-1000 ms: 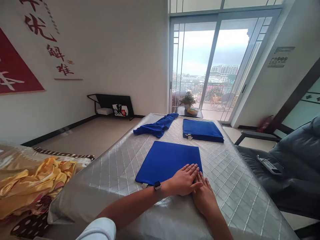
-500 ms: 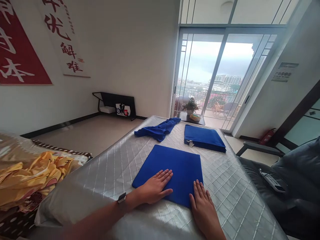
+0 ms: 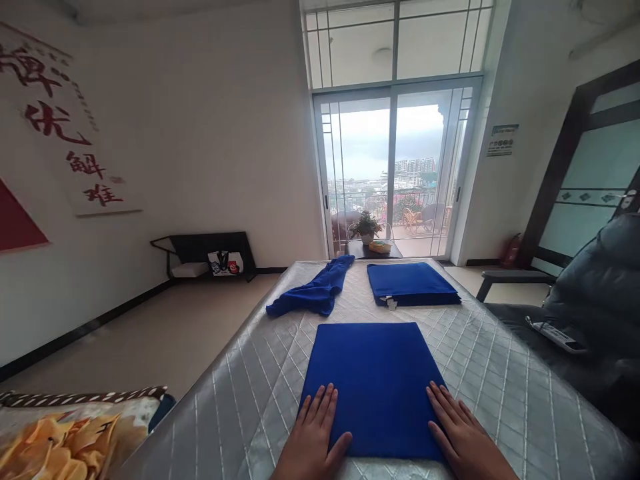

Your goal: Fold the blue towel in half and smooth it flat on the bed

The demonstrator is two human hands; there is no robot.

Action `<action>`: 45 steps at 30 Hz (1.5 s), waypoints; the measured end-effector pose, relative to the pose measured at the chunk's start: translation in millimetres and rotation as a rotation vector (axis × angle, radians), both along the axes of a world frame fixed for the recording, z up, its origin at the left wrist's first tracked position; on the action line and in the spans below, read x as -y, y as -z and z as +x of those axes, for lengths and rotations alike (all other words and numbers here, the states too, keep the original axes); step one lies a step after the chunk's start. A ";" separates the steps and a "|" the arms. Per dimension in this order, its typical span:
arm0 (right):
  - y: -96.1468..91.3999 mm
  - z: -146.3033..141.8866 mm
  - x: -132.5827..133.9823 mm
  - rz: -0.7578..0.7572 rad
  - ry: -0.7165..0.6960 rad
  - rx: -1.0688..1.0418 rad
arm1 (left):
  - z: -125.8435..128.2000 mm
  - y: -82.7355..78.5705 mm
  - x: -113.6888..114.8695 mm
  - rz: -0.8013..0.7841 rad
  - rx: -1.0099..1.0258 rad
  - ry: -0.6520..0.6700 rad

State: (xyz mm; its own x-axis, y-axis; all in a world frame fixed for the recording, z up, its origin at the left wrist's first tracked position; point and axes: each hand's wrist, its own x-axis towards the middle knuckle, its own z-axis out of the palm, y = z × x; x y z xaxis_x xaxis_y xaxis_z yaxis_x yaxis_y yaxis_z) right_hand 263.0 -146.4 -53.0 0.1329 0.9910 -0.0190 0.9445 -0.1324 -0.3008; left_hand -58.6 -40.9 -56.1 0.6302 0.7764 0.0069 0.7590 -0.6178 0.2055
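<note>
A blue folded cloth lies flat in a neat square on the silver quilted table cover. My left hand rests flat on its left edge, fingers stretched and thumb out. On the right edge lies my right hand, also flat with fingers extended. Neither hand grips anything. Beyond the square, a stack of folded blue cloths with white tags sits at the back right. A crumpled blue cloth lies loosely at the back left.
A dark padded armchair with a remote-like white device stands at right. Yellow cloth lies on a patterned surface at lower left. A potted plant stands on a small table before the glass doors.
My left hand has slid from the middle of the cloth to its left edge. My right hand stays on the right edge. The view has turned right and tipped up.
</note>
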 end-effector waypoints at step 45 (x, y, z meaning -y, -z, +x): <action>-41.0 4.3 -76.5 -0.137 -0.028 0.271 | 115.3 -130.1 58.3 -0.131 0.337 0.814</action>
